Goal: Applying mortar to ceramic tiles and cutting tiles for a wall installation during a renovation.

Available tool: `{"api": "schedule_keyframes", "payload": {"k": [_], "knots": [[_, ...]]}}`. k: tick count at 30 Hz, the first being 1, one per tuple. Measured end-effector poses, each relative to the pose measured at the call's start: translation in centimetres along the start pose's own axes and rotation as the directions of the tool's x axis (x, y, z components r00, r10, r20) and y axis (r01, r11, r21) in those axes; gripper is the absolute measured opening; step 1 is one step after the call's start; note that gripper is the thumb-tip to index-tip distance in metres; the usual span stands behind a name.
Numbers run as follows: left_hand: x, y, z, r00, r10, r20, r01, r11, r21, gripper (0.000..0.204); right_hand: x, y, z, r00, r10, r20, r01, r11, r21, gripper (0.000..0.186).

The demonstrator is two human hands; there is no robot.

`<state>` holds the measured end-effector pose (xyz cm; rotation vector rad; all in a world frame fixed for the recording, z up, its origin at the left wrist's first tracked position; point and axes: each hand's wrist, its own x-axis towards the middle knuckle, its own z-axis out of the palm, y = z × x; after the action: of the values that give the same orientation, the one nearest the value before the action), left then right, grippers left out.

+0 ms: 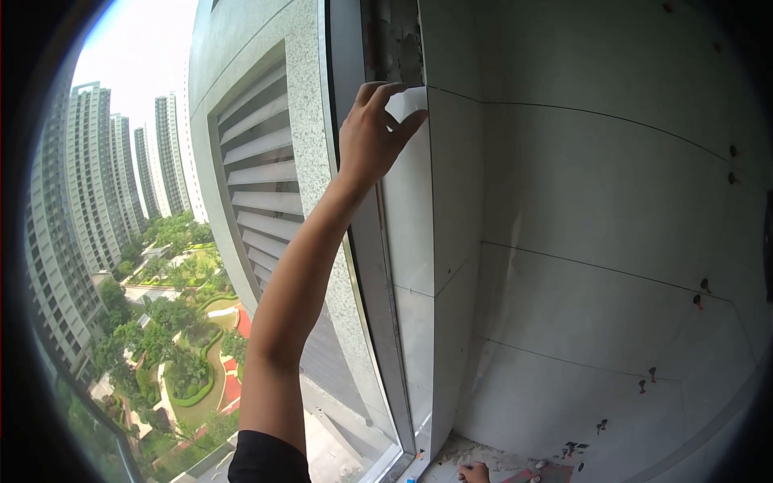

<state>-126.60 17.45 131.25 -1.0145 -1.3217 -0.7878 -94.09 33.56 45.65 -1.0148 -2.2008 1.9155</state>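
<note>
Currently, the left hand [372, 133] is at the upper edge of the narrow white tile [411, 221], thumb and fingers [378, 95] apart. The tile extends below these fingers, beside the window frame [372, 278]. Rough wall [398, 40] is exposed above them. The right hand [475, 473] is far below, near the floor [501, 456]; its finger closure cannot be determined.
</note>
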Motion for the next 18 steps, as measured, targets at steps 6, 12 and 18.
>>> {"api": "schedule_keyframes", "payload": {"k": [6,12,18], "knots": [[1.6,-0.1,2.1,0.993,0.018,0.119,-0.035,0.99,0.14,0.052,0.6,9.2,-1.6,0.999,-0.03,-0.045,0.026,0.997,-0.068,0.017],[3.7,-0.7,1.8,0.985,0.073,0.159,-0.099,0.982,0.161,0.051,3.2,18.0,-5.6,0.993,-0.097,-0.072,0.085,0.984,-0.157,0.019],[3.9,-1.4,0.9,0.951,0.143,0.274,-0.208,0.953,0.222,0.055,3.1,12.6,-7.0,0.99,0.142,-0.007,-0.142,0.987,-0.079,0.019]]}}
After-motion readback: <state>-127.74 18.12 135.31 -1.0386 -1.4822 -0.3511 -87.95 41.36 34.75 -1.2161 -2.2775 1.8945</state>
